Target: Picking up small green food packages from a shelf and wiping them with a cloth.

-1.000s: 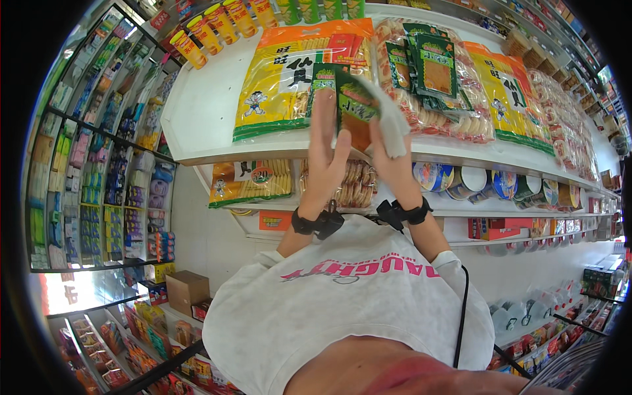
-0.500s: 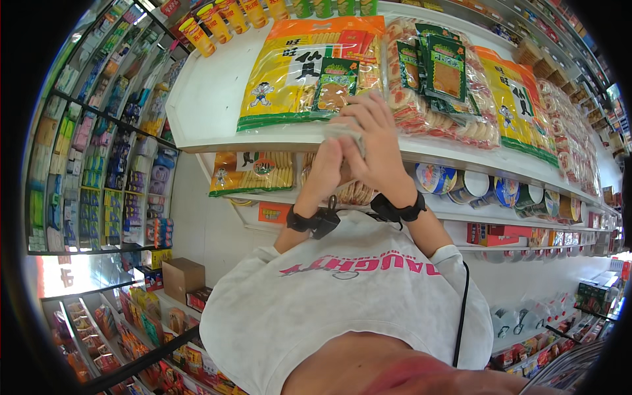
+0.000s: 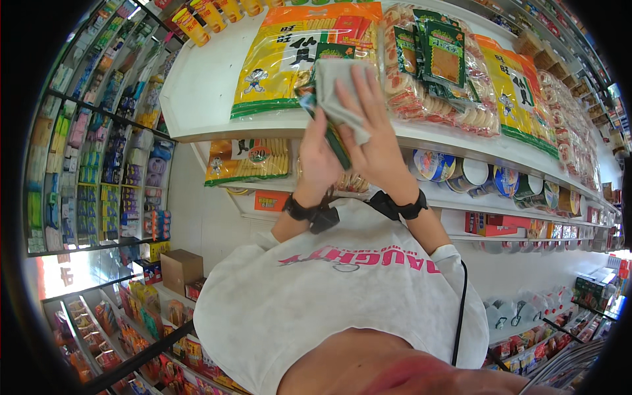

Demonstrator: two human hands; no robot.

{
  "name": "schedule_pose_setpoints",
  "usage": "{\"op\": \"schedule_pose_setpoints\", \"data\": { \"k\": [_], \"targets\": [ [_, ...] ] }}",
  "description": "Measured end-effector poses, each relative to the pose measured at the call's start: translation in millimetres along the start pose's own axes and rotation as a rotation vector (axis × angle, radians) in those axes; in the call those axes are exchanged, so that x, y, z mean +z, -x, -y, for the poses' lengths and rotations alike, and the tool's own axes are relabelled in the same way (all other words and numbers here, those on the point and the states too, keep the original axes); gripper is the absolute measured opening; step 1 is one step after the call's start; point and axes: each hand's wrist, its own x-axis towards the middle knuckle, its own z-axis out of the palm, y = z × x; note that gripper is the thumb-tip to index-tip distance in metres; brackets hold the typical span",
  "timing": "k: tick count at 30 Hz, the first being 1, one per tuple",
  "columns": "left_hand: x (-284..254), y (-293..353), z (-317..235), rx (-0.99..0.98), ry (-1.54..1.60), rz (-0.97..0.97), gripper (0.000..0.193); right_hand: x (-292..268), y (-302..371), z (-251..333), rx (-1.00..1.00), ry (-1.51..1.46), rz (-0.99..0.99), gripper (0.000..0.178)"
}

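My left hand holds a dark green snack packet upright by its edge, above the front of a white shelf. A light grey cloth is pressed against the packet under my right hand, whose fingers are bent over it; the cloth covers most of the packet. Behind them lies a large yellow rice-cracker bag, with another green packet on top. To the right, several green packets rest on a clear bag of crackers.
Yellow canisters stand at the shelf's back left. Another yellow cracker bag lies on the right. Below, a lower shelf carries a cracker bag and round tubs. Tall racks of goods stand at left, beside a cardboard box.
My hands have come apart a little from their clasped pose. The grey cloth is now spread over the green packet, which shows more between my hands.
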Motion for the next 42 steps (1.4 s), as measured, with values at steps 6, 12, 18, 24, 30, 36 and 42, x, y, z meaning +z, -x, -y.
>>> {"op": "schedule_pose_setpoints", "data": {
  "k": [6,12,18,24,30,36,42],
  "targets": [
    [6,-33,-35,0.301,-0.046,0.116,0.054,26,23,10,-0.042,-0.065,0.283,0.058],
    [-5,-21,-30,0.128,0.068,-0.005,0.047,31,13,-4,0.308,-0.33,0.122,0.051],
    [-11,-19,-30,0.055,-0.087,-0.243,0.041,22,24,-21,0.878,-0.842,0.024,0.051],
    [-21,-21,-24,0.112,-0.244,-0.269,0.04,20,26,-12,0.789,-0.886,0.043,0.042],
    [-21,-29,-15,0.159,-0.347,-0.189,0.046,24,36,-26,0.713,-0.764,0.023,0.035],
    [-31,-27,-2,0.04,-0.479,-0.003,0.053,7,12,-33,0.493,-0.2,0.08,0.044],
    [-22,-23,2,-0.104,-0.699,-0.081,0.048,29,16,-19,0.142,0.027,0.021,0.055]
  ]
}}
